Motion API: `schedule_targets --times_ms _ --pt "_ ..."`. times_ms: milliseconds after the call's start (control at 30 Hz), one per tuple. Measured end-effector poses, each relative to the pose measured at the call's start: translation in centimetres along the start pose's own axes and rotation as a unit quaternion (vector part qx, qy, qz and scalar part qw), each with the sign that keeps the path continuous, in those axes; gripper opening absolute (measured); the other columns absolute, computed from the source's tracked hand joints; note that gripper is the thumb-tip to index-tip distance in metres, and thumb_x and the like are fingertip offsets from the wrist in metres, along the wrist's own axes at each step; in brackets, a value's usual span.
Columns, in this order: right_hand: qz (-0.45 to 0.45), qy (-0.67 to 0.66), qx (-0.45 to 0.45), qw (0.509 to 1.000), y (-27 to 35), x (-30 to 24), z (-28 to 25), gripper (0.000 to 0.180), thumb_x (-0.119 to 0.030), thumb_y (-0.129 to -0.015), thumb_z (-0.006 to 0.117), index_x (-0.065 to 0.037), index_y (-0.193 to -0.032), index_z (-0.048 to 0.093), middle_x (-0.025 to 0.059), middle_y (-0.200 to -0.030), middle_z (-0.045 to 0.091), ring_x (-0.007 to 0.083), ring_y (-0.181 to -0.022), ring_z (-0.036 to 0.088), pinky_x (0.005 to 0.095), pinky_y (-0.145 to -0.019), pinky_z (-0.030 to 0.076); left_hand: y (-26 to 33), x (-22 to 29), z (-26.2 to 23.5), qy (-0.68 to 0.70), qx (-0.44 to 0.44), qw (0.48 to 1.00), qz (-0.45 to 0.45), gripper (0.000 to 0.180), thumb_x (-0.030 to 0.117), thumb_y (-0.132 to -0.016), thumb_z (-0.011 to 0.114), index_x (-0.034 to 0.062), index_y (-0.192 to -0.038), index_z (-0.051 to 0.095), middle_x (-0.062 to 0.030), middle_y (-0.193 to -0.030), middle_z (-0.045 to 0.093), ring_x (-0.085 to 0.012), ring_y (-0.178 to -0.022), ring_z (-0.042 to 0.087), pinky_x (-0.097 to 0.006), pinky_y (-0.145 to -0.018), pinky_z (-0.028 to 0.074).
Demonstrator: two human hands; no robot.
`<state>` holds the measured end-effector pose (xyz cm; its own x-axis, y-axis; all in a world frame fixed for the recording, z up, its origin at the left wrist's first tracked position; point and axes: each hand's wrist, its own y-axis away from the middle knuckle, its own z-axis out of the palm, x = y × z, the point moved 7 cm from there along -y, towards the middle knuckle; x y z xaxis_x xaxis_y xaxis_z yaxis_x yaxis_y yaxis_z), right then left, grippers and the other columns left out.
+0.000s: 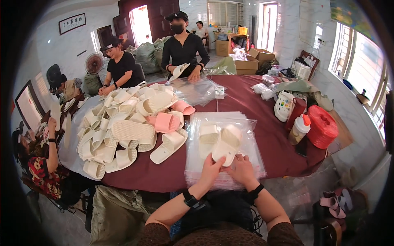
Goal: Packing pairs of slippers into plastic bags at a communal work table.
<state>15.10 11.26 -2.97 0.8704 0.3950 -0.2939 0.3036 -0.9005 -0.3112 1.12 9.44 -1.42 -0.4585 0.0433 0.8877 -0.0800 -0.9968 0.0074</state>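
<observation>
Two cream slippers lie side by side over a stack of clear plastic bags (250, 151) on the table in front of me. My left hand (211, 169) grips the heel end of the right-hand slipper (227, 144), with the thumb on its sole. The other slipper (208, 139) looks duller, as if under clear film. My right hand (243, 169) is bent in at the near edge of the bags, right beside that same heel. Its fingertips are pressed together; whether they pinch film or slipper is hidden.
A heap of cream slippers (131, 127) with a few pink ones (164, 122) fills the table's left. To the right stand a bottle (299, 129), a roll of red plastic twine (322, 127) and a decorated white clog (283, 105). Co-workers sit and stand across and at left.
</observation>
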Motion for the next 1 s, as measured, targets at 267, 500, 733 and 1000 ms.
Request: schedule_targets --times_ms 267,500,733,1000 --pt "-0.023 -0.208 -0.015 0.978 -0.6 4.4 1.4 0.04 -0.02 -0.085 0.065 -0.001 -0.119 0.064 0.0184 -0.129 0.058 0.0376 -0.112 0.056 0.0434 -0.092 0.051 0.9 -1.4 -3.0 -0.607 -0.102 0.785 0.074 0.056 0.028 -0.087 0.074 0.0024 -0.131 0.051 -0.0165 -0.119 0.062 -0.0339 -0.104 0.064 -0.04 -0.087 0.055" --pt "0.19 -0.363 -0.056 0.91 -1.0 6.1 0.5 0.051 -0.03 -0.087 0.067 0.004 -0.125 0.058 0.0187 -0.103 0.069 0.0334 -0.096 0.067 0.0387 -0.086 0.053 1.6 -1.8 -6.8 -0.707 -0.067 0.667 0.225 0.073 0.043 -0.085 0.069 0.0053 -0.143 0.046 -0.0234 -0.155 0.032 -0.0433 -0.142 0.031 -0.054 -0.113 0.03" --pt "0.14 -0.101 -0.061 0.983 -5.1 3.8 0.8 0.055 -0.032 -0.084 0.068 0.002 -0.123 0.05 0.0175 -0.086 0.07 0.0358 -0.082 0.069 0.0441 -0.074 0.054 2.0 -2.5 -7.3 -0.693 -0.077 0.675 0.242 0.072 0.046 -0.087 0.065 0.0062 -0.144 0.047 -0.0231 -0.157 0.028 -0.0428 -0.143 0.03 -0.056 -0.114 0.028" --pt "0.08 0.046 0.044 0.995 -12.2 5.5 1.8 0.026 -0.014 -0.088 0.053 0.003 -0.108 0.052 0.0228 -0.083 0.069 0.0408 -0.076 0.068 0.0509 -0.07 0.053 2.4 -2.4 -7.2 -0.68 -0.061 0.677 0.274 0.066 0.045 -0.086 0.066 0.0068 -0.138 0.054 -0.0244 -0.157 0.028 -0.0449 -0.142 0.031 -0.056 -0.112 0.031"
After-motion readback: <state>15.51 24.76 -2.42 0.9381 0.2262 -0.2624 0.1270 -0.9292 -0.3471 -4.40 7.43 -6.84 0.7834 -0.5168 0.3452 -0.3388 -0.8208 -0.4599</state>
